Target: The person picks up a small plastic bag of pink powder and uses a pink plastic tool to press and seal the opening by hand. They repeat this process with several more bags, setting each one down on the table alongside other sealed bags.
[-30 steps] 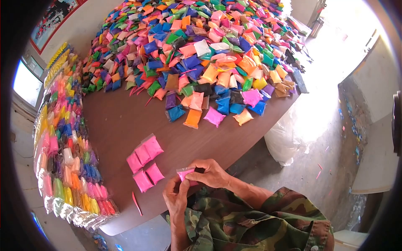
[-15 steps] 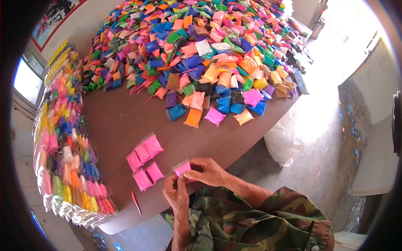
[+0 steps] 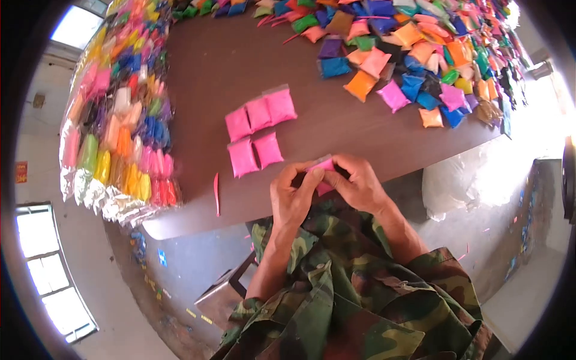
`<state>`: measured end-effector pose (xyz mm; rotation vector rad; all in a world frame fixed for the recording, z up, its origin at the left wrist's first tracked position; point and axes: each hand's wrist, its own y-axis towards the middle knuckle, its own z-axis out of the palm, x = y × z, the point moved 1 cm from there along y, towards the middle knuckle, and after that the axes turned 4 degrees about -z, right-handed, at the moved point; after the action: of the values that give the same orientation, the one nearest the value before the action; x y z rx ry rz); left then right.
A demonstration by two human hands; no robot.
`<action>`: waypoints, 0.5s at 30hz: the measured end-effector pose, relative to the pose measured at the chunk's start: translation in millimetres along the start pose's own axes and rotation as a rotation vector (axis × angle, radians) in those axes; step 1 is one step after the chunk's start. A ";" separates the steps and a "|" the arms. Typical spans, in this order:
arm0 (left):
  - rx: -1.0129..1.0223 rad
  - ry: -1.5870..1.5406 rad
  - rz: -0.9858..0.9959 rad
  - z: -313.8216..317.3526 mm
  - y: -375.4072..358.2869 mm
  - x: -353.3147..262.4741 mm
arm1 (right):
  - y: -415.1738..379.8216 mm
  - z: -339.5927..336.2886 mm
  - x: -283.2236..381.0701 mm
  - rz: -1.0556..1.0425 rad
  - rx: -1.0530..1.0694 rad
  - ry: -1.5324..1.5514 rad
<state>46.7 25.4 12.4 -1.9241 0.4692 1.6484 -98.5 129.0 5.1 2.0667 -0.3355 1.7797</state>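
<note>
Both hands meet at the table's front edge around one small pink packet (image 3: 324, 165). My left hand (image 3: 292, 195) pinches its left side with thumb and fingers. On the other side, my right hand (image 3: 359, 183) grips it the same way, thumbs almost touching. A bit of pink also shows below the thumbs. Several flat pink packets (image 3: 257, 114) lie up and to the left in two rows, three in the upper row and two in the lower. A thin pink plastic tool (image 3: 217, 195) rests left of my hands.
A large heap of coloured packets (image 3: 414, 36) covers the back and right of the brown table (image 3: 198, 78). Bundled clear bags of coloured packets (image 3: 123, 132) line the left edge. White plastic bags (image 3: 453, 180) stand on the floor at the right.
The view has tilted down and shifted left, so the table contents appear higher and further right. My right hand's fingers have closed in nearer to my left around the pink packet.
</note>
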 end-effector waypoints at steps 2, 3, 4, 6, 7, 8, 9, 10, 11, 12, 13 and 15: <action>-0.019 -0.026 0.034 0.6 -0.4 2.1 | 1.5 -1.1 -1.8 0.012 0.010 -0.015; -0.022 -0.029 0.053 1.4 0.1 2.7 | 1.3 0.1 -3.9 0.011 -0.002 0.004; -0.022 -0.033 0.074 2.5 0.7 3.0 | 0.6 0.3 -3.8 0.028 -0.003 0.004; -0.059 -0.065 0.064 4.3 1.3 2.0 | -1.0 -0.5 -0.9 0.059 -0.012 -0.002; -0.078 -0.081 0.059 5.0 1.9 1.4 | -0.7 -0.5 1.2 0.055 -0.014 -0.020; -0.093 -0.064 0.069 3.8 3.8 0.9 | -0.2 0.5 3.4 0.052 -0.016 -0.037; -0.109 -0.045 0.078 0.9 6.0 0.5 | -0.2 1.2 5.3 0.050 -0.017 -0.051; -0.126 -0.025 0.086 -0.9 7.8 0.4 | -0.3 0.7 7.4 0.074 -0.009 -0.042; -0.132 -0.026 0.120 -0.6 9.3 1.8 | 0.0 0.4 9.9 0.099 0.001 -0.032; -0.132 0.018 0.148 -0.7 9.0 1.5 | 0.1 1.1 10.8 0.124 0.012 -0.021; -0.132 0.063 0.177 -0.8 8.6 0.4 | -0.3 1.2 9.7 0.144 0.014 0.004; -0.114 0.079 0.161 -0.7 8.8 -3.1 | -2.0 -0.3 6.0 0.181 0.014 0.054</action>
<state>41.5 17.8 13.9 -2.0887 0.5857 1.7377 -96.9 131.3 10.8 2.0494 -0.5109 1.9431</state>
